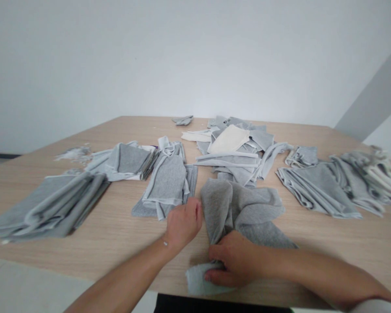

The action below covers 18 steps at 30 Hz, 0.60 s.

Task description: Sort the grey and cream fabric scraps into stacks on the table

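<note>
A crumpled grey piece of fabric lies in front of me near the table's front edge. My right hand is closed on its near side, the fingers curled over a fold. Below that hand, a paler flap of cloth shows under the thumb, close to the edge. Just left of the crumpled piece, my left hand is held as a fist; whatever its fingers may hold is hidden. Behind the fist lies a stack of folded grey fabric pieces.
A thick folded grey stack lies at the left, with another folded pile behind it. White lint is scattered there. A loose heap with a cream piece spreads at the back. More folded fabric lines the right side.
</note>
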Each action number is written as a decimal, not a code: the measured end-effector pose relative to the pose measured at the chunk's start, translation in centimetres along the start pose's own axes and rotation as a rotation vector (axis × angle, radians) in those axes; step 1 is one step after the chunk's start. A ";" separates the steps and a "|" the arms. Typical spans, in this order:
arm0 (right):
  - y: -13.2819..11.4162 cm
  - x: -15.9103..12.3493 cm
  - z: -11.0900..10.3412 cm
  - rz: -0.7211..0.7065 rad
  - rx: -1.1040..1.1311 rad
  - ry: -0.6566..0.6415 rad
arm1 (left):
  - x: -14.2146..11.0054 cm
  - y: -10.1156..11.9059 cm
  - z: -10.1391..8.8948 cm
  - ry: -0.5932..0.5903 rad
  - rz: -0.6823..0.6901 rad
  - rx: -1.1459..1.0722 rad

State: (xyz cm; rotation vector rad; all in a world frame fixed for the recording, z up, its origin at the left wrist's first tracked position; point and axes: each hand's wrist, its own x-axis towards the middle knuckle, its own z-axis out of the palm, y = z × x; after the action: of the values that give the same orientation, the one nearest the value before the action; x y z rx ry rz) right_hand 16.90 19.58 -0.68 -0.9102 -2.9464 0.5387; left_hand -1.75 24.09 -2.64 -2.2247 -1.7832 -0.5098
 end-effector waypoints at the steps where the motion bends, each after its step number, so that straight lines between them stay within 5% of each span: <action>1: 0.0 0.0 0.1 0.003 -0.004 0.006 | 0.0 0.0 0.0 0.005 0.013 0.000; 8: 0.0 0.1 0.2 -0.020 -0.014 0.027 | -0.2 -0.2 -0.1 0.020 0.136 -0.048; 18: 0.0 0.1 0.2 -0.024 -0.012 0.052 | 0.0 -0.1 0.4 0.063 0.096 -0.072</action>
State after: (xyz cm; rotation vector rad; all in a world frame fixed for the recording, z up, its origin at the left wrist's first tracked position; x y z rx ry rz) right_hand 16.77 19.60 -0.89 -0.8744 -2.9137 0.4899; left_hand -1.77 24.22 -3.01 -2.3021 -1.6422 -0.6262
